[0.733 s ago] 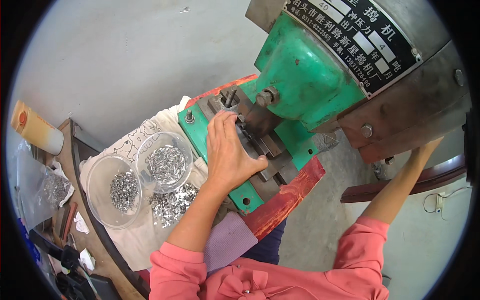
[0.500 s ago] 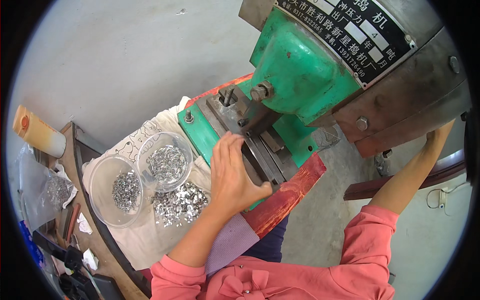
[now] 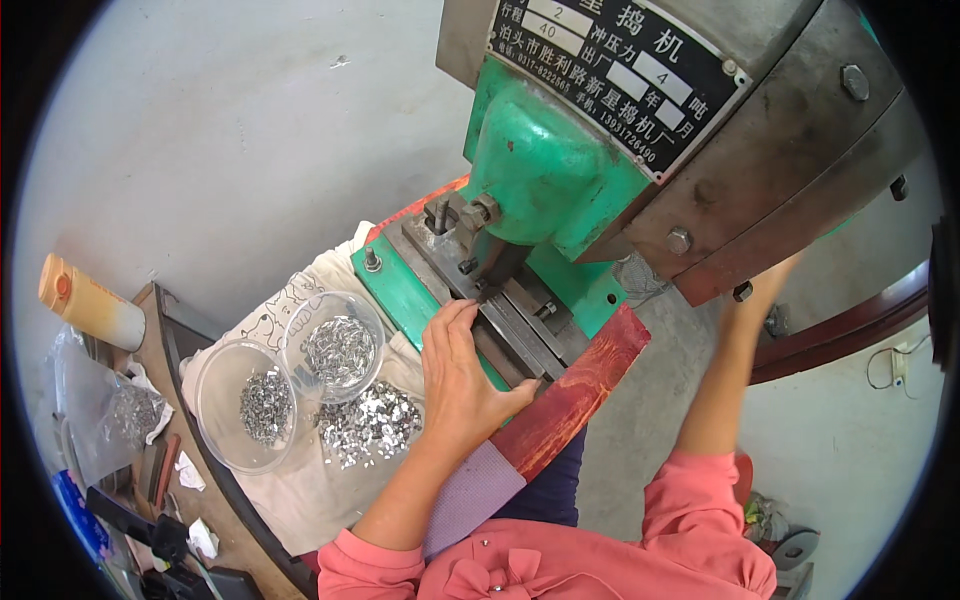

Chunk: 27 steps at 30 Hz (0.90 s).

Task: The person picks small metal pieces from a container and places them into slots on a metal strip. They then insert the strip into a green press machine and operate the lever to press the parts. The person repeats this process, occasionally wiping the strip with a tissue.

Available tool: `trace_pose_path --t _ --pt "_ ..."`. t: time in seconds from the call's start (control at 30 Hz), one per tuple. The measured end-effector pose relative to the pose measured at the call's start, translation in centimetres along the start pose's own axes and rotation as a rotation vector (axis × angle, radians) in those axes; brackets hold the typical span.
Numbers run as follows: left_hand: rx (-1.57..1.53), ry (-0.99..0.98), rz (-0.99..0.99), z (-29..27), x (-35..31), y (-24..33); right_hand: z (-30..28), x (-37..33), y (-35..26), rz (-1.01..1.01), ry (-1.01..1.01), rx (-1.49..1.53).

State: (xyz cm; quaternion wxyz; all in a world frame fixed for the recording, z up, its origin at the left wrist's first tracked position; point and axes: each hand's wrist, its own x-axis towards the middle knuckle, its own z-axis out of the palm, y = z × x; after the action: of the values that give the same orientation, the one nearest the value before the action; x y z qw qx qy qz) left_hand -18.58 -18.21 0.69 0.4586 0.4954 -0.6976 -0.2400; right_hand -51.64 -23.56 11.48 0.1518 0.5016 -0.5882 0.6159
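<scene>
My left hand [image 3: 462,375] is at the steel die [image 3: 520,335] on the bed of a green bench press [image 3: 545,165]. Its fingertips touch the die's near side just below the dark punch [image 3: 500,262], while the thumb stretches away toward the die's right end. No part shows between the fingers and thumb. My right arm reaches up along the press's right side. Only the base of my right hand [image 3: 766,288] shows there, blurred; the press's lower edge hides the fingers and whatever they touch.
Left of the press, two clear tubs [image 3: 246,405] [image 3: 333,345] of small metal pieces stand on a cloth [image 3: 300,500], beside a loose pile of shiny bits [image 3: 370,424]. A yellowish bottle [image 3: 92,302] stands on the wooden shelf [image 3: 150,345]. Red-painted wood [image 3: 570,390] edges the press bench.
The head view has shifted slightly. My left fingertips have come down against the die below the punch. My right forearm has swung inward, closer to the press.
</scene>
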Motion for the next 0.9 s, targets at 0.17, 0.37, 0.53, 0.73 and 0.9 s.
trace_pose_path --t 0.17,0.37,0.53,0.73,0.9 --pt "-0.059 -0.035 0.042 -1.3 0.0 -1.0 2.3 -13.3 -3.1 0.416 -0.564 0.299" --pt "-0.136 0.011 0.112 -0.5 0.4 -2.0 5.9 -10.5 -8.5 0.513 -1.267 -0.029" --pt "-0.204 0.048 0.067 0.1 0.5 -2.4 6.3 -10.2 -4.3 0.526 -1.29 0.24" --pt "-0.244 0.046 0.003 1.2 1.2 -2.2 3.6 -13.0 -5.7 0.359 -0.846 0.18" --pt "-0.272 0.069 -0.023 1.7 2.3 -2.3 -0.6 -14.3 -3.3 0.057 -1.222 0.05"
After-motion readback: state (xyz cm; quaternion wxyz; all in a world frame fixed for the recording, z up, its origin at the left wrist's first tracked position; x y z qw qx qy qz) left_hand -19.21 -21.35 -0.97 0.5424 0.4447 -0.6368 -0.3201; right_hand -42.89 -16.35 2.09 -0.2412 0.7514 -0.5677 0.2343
